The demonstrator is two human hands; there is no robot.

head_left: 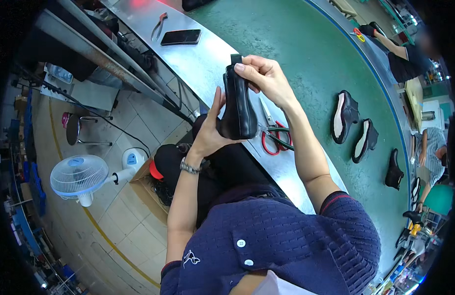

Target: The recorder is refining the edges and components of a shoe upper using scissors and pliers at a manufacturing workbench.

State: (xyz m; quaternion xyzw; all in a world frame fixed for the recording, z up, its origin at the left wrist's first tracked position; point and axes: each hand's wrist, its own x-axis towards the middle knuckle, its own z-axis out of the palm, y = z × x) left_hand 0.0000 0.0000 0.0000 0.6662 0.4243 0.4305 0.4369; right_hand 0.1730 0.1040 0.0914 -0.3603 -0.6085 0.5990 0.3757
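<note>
A black ankle boot (239, 110) is held up in front of me, its heel end low and toward me. My left hand (211, 132) supports it from below and along its left side, fingers around the lower part. At the boot's top, my right hand (264, 78) pinches the upper edge by a dark pull tab (235, 59), thumb on the near side. Just right of the boot, scissors with red handles (272, 142) and a green-handled tool (281, 133) lie on the metal bench edge (207, 73).
A black phone (181, 37) and red-handled pliers (159, 26) lie farther along the bench. Several dark shoes, including a white-soled one (339, 118), stand on the green surface (306, 83) at right. A fan (79, 176) stands at left by a cardboard box (147, 189). Other people work at far right.
</note>
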